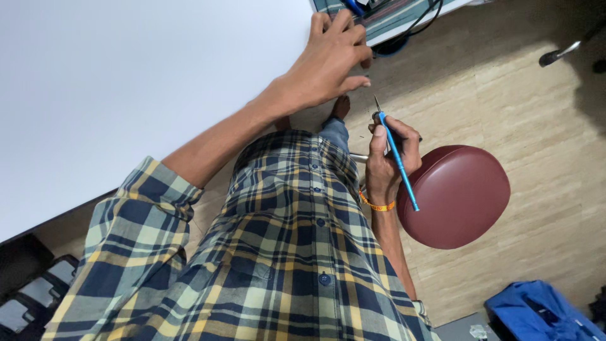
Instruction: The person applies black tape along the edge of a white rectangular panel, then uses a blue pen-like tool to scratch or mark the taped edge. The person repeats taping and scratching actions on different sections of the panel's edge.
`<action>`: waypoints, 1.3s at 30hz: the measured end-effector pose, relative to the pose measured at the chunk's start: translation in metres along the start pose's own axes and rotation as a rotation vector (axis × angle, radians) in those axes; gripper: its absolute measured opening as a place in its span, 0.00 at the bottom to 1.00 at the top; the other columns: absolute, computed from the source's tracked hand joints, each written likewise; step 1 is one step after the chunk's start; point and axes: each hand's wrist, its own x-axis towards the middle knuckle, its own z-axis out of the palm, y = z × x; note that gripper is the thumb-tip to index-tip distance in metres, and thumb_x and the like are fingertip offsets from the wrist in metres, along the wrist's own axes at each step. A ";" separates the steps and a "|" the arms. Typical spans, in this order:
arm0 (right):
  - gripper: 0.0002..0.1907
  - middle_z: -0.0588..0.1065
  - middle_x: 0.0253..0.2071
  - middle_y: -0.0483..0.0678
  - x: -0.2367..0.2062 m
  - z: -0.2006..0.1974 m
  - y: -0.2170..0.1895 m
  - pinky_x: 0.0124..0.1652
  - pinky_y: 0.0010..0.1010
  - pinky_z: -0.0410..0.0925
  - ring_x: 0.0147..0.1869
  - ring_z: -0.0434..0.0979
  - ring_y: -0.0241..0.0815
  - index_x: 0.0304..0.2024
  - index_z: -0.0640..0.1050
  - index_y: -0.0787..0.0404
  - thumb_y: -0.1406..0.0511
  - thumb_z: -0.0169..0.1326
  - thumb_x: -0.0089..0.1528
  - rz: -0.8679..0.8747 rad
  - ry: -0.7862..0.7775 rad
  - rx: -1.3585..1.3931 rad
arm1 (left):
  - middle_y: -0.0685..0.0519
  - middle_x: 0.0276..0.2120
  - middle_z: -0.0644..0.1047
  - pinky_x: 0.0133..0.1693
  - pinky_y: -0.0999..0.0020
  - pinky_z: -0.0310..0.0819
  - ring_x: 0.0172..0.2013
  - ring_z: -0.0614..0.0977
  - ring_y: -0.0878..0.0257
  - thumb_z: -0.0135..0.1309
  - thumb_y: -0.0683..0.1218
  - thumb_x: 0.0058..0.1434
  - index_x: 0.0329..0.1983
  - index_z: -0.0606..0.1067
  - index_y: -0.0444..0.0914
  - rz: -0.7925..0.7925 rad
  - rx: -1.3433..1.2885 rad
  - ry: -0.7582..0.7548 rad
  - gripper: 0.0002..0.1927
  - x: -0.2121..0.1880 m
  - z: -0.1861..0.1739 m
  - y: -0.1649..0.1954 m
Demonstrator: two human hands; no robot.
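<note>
Blue screwdriver (398, 163), maroon stool (464, 196), white table (126, 82) — shirt (278, 265) plaid in navy, yellow, grey.

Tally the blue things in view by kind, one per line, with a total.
Blue screwdriver held in the right hand: 1
Blue bag on the floor: 1
Blue pen-like thing near the left hand: 1
Total: 3

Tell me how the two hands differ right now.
The left hand reaches out flat onto the white table edge, fingers spread and empty; the right hand stays by the body, closed around a blue screwdriver. Only the right wrist wears an orange band. Both are bare.
</note>
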 end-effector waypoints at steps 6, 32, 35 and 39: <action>0.08 0.80 0.47 0.56 0.010 -0.024 -0.006 0.50 0.31 0.79 0.49 0.85 0.42 0.52 0.74 0.68 0.70 0.56 0.72 0.030 -0.001 0.037 | 0.56 0.38 0.75 0.58 0.46 0.53 0.51 0.70 0.56 0.68 0.53 0.62 0.37 0.81 0.43 0.019 -0.146 -0.058 0.11 0.013 -0.011 0.012; 0.08 0.82 0.46 0.56 0.020 -0.008 0.008 0.51 0.35 0.77 0.51 0.85 0.46 0.45 0.79 0.67 0.71 0.64 0.65 -0.153 -0.092 -0.159 | 0.50 0.51 0.77 0.71 0.47 0.53 0.61 0.74 0.54 0.66 0.47 0.64 0.42 0.78 0.37 0.187 -0.152 -0.083 0.11 -0.012 -0.022 -0.004; 0.08 0.82 0.46 0.56 0.020 -0.008 0.008 0.51 0.35 0.77 0.51 0.85 0.47 0.45 0.79 0.67 0.71 0.64 0.65 -0.168 -0.101 -0.169 | 0.50 0.50 0.77 0.71 0.47 0.53 0.59 0.74 0.54 0.65 0.49 0.63 0.46 0.78 0.38 0.173 -0.120 -0.090 0.13 -0.011 -0.021 -0.003; 0.08 0.82 0.45 0.55 0.019 -0.007 0.009 0.51 0.36 0.77 0.51 0.85 0.48 0.45 0.80 0.67 0.72 0.64 0.65 -0.190 -0.105 -0.208 | 0.51 0.48 0.77 0.70 0.48 0.53 0.57 0.75 0.54 0.64 0.50 0.63 0.52 0.79 0.38 0.162 -0.094 -0.113 0.17 -0.012 -0.019 -0.003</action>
